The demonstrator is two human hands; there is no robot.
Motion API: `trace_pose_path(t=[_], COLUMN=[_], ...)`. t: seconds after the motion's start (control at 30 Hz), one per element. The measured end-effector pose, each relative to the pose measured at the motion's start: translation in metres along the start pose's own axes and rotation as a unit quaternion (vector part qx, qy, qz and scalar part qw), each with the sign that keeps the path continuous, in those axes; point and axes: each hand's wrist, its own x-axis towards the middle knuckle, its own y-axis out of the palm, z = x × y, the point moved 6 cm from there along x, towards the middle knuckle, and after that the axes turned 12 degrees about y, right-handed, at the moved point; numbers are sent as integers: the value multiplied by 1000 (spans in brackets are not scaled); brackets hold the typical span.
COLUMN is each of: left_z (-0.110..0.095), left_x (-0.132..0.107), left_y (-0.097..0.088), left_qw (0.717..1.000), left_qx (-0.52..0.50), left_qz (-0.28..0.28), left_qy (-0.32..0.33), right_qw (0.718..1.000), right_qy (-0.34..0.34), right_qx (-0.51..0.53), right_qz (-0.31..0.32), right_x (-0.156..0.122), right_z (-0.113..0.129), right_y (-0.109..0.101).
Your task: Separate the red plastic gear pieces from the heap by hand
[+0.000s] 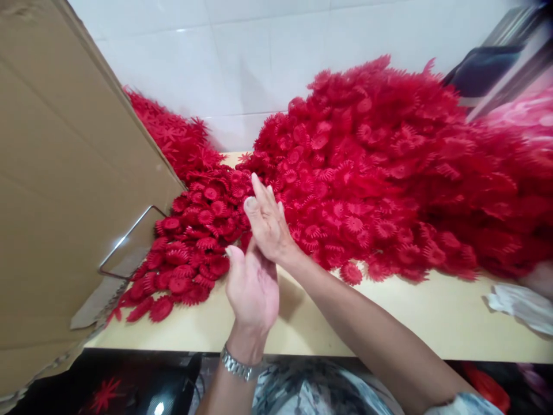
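Left hand (254,285) met right hand (270,225), both unclenched (anything between, I couldn't tell), red flowers (345,173) heaped at two o'clock

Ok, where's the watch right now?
In the head view, the watch is near the bottom, left of centre, on the wrist just below the left hand.

The flower pieces (354,190) look thin and mostly matt, with rough, fringed edges; whether they are cloth or plastic cannot be told. The box (73,173) is matt cardboard, smooth across its panel and ragged along its lower edge. The bent wire (125,237) is shiny metal. The watch (237,364) has polished metal links. The wall (237,63) looks like glossy tile, the tabletop (319,331) smooth, the shirt (315,395) cloth.
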Motion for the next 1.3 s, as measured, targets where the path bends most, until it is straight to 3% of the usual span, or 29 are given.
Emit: trace_pose_path(t=[0.13,0.23,0.33,0.5,0.63,0.97,1.17,1.3], left_z=[5,5,0,-6,-4,0,14,19], left_x=[-3,-2,-2,-6,-10,-18,-23,-34], left_y=[-8,-18,-20,-23,-29,-37,-26,-24], left_qw=[998,995,995,995,988,959,943,945], left_qx=[-2,5,5,59,117,253,317,303], left_qz=[-55,-87,-69,-37,-47,-89,-48,-26], left_qy=[-9,-47,-69,-74,-84,-88,-85,-118], right_qw=[1000,995,980,974,981,997,996,986], right_qy=[-18,4,12,16,28,-27,-30,-101], right_qx=[17,102,197,221,187,10,-48,-122], right_qz=[7,18,37,38,34,68,76,59], right_x=[20,20,18,11,-5,-56,-79,-87], right_z=[0,-1,1,-6,-19,-22,-26,-26], right_y=[-3,-9,-23,-55,-70,-93,-81,-71])
